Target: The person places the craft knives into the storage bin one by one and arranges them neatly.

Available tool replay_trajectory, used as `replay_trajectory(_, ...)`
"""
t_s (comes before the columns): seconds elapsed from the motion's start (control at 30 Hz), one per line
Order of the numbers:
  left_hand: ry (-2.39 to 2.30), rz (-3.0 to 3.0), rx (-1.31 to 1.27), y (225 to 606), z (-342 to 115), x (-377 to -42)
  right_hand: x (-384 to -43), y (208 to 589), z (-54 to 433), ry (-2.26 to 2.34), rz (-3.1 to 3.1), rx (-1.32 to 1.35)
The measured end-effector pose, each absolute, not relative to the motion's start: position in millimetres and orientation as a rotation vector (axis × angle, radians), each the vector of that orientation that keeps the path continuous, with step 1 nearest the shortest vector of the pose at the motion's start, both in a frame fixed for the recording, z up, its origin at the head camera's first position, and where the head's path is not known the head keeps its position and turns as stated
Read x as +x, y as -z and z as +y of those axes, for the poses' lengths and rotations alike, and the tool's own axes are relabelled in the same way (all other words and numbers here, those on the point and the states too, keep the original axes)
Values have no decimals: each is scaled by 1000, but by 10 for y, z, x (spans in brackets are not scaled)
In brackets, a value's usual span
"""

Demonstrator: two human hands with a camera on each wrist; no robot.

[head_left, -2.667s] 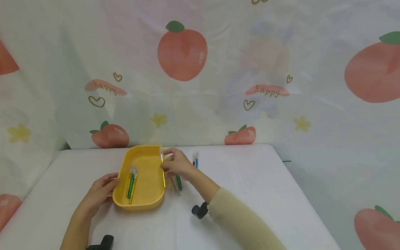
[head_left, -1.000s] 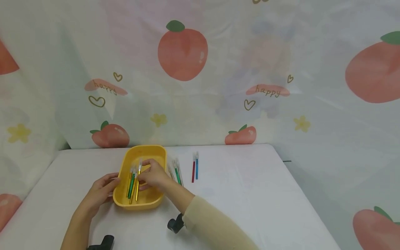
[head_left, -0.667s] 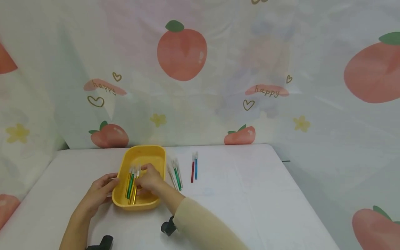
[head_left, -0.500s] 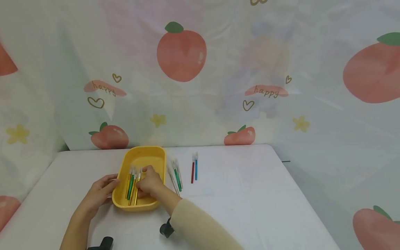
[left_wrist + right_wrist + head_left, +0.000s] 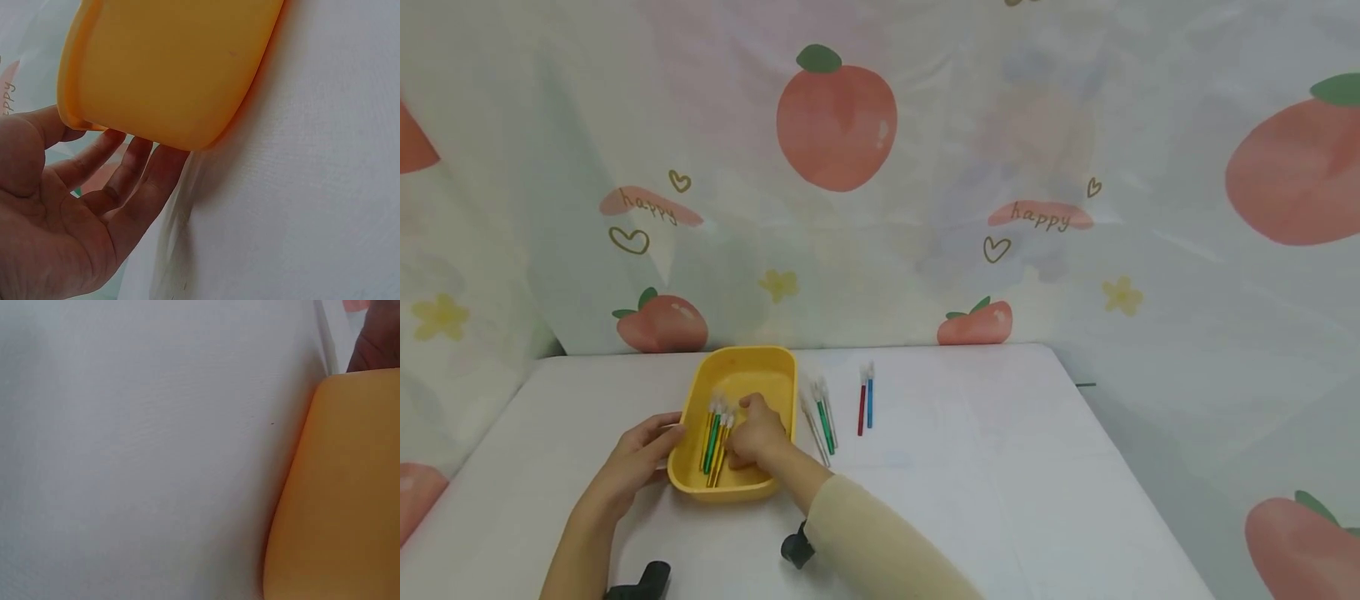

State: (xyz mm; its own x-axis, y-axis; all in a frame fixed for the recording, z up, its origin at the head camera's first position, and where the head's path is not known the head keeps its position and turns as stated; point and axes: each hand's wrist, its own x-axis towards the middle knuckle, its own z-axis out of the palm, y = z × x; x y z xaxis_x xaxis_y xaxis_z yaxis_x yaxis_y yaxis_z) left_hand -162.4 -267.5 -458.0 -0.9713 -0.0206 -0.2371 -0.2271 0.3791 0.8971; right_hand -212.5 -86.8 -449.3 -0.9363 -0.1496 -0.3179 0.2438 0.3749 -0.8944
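My left hand point(image 5: 640, 454) holds the left side of a yellow plastic tray point(image 5: 793, 375). In the left wrist view its thumb lies at the rim and its fingers point(image 5: 150, 187) press against the outer wall. Inside the tray my right hand point(image 5: 762, 433) is at several slim pen-like sticks with pale tips. Its fingertips are at a shiny gold stick point(image 5: 721, 454) lying beside others, including a green stick point(image 5: 712, 446). The right fingertips are mostly hidden, so I cannot tell whether they still pinch it. The right wrist view shows the tray's outer wall point(image 5: 337, 500).
Right of the tray lie silver sticks and a green stick point(image 5: 826, 421). Farther right, a red stick point(image 5: 861, 408) and a blue stick point(image 5: 870, 404) lie side by side. A white cloth covers the table point(image 5: 985, 467); a fruit-print curtain point(image 5: 910, 250) hangs behind.
My right hand has carried a gold stick from the tray's right rim to the group on the left inside, lowered it and moved it against the others. My left hand has stayed put.
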Motion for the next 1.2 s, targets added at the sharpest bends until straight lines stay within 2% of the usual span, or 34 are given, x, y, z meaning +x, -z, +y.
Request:
replay_trajectory(0.5, -1634, 2431, -227, 4559, -2696, -1632, -2059, 4241, -777, 1899, 1972, -65)
replay_trajectory(0.8, -1642, 2432, -246, 4565, -2652, -1608, -2113, 4095, -499, 2004, 1837, -155)
replay_trajectory(1.2, -1650, 2440, -245, 4580, -2654, -1621, -2274, 3957, -91, 2077, 1826, -139)
